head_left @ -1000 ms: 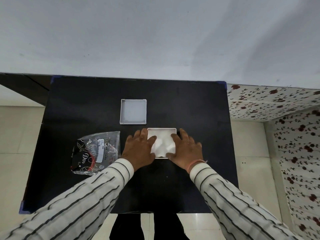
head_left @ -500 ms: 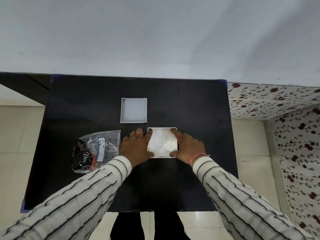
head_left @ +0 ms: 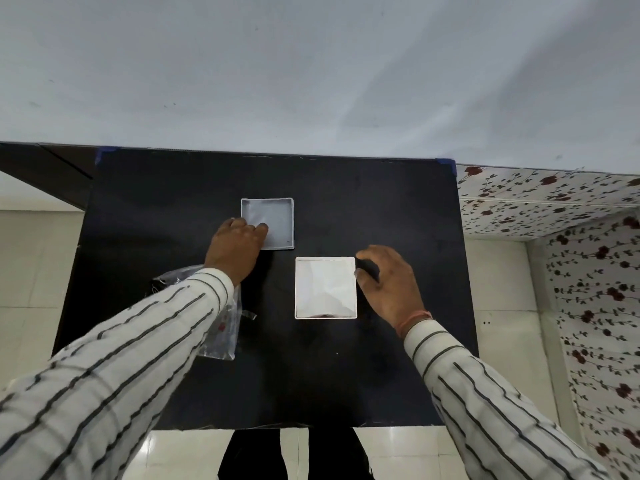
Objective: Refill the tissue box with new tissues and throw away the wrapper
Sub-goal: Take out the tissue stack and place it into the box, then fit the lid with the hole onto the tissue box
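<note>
On the black desk [head_left: 381, 202], the white box [head_left: 325, 287] is sitting open-topped near the middle, with white tissues [head_left: 325, 285] showing inside it. The right hand [head_left: 389, 282] is hovering just beside the box's right wall, fingers spread and gripping nothing. The left hand [head_left: 235, 247] is lying on the near-left corner of the grey lid [head_left: 273, 220], fingers over its rim, not closed around it. The clear wrapper [head_left: 221, 327] is lying at the left, partly under the left sleeve [head_left: 138, 348].

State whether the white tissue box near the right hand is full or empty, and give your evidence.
Full: the tissue box is open-topped, and crumpled white tissues fill it up to its rim. Its lid lies apart, under the left hand.
</note>
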